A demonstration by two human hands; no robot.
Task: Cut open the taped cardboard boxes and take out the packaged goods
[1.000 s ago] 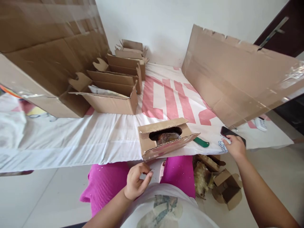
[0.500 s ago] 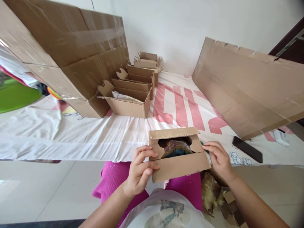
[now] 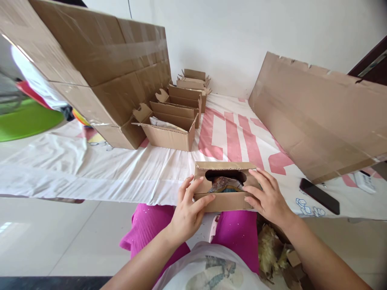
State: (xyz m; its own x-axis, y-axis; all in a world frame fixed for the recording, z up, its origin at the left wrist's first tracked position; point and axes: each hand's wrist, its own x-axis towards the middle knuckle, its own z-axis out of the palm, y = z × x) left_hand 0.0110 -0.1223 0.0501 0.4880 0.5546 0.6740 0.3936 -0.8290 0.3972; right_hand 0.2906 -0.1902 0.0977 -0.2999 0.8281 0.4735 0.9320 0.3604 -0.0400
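Observation:
A small cardboard box sits at the table's front edge, its end flaps folded inward. Through the rounded gap between those flaps shows a crumpled, colourful printed wrapping; whatever lies under it is hidden. My left hand grips the box's left end, fingertips on the folded flap and thumb along the near side. On the right end, my right hand has its fingers bent over the flap and near edge. The box's far lid strip stands along the back.
Several open small boxes stand in a row beyond, the nearest holding printed paper. Stacked large cartons rise at left, a big cardboard panel at right. A phone lies right; scraps sit below the table.
The near flap, which leaned out toward me, has swung up and in against the box. My right hand has moved from the box's side onto its right end flap.

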